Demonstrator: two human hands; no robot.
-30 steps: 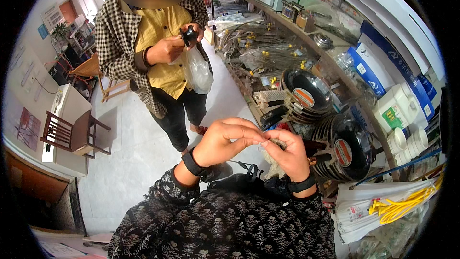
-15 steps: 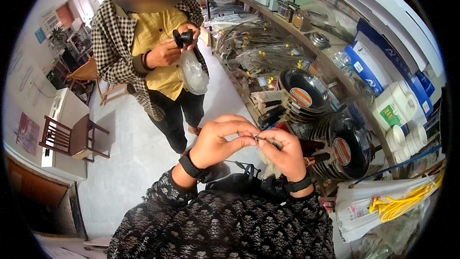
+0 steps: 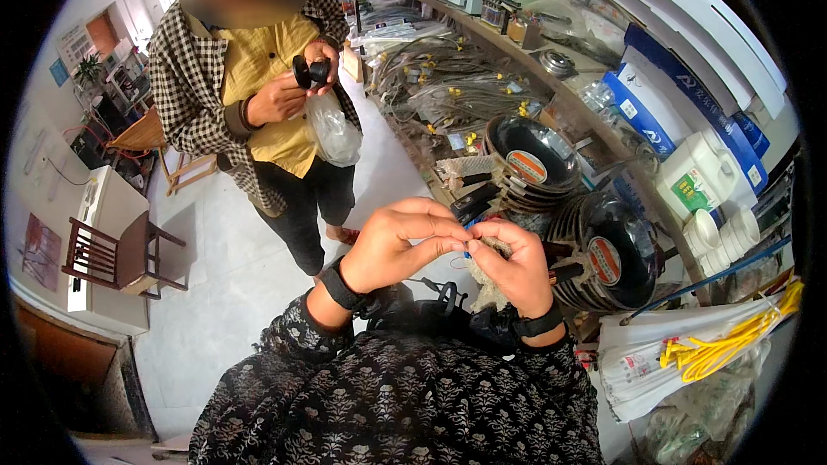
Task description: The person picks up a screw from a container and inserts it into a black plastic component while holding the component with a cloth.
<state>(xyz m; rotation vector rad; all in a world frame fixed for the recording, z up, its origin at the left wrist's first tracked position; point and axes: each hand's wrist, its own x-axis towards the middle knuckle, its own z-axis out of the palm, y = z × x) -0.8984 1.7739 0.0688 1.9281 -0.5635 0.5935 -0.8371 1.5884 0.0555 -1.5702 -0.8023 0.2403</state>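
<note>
My left hand (image 3: 401,245) and my right hand (image 3: 519,269) meet fingertip to fingertip in front of me. Thumb and forefinger of the left are pinched together, and whatever they hold is too small and covered to name. In the curled fingers of my right hand is a crumpled grey-beige cloth (image 3: 488,288), hanging a little below the palm. The right thumb and forefinger press close to the left fingertips. Dark bands circle both wrists.
A person (image 3: 271,69) stands facing me, holding a black round flanged part (image 3: 301,73) and a clear plastic bag (image 3: 334,132). Stacked black pans (image 3: 633,250) rest on the right, beside shelves of wire bundles and a white jug (image 3: 699,174). A wooden chair (image 3: 129,245) stands left.
The view has shifted slightly, so the surroundings sit a little further left. My hands stay together at the fingertips, with small finger movements. The person facing me still holds the black part.
</note>
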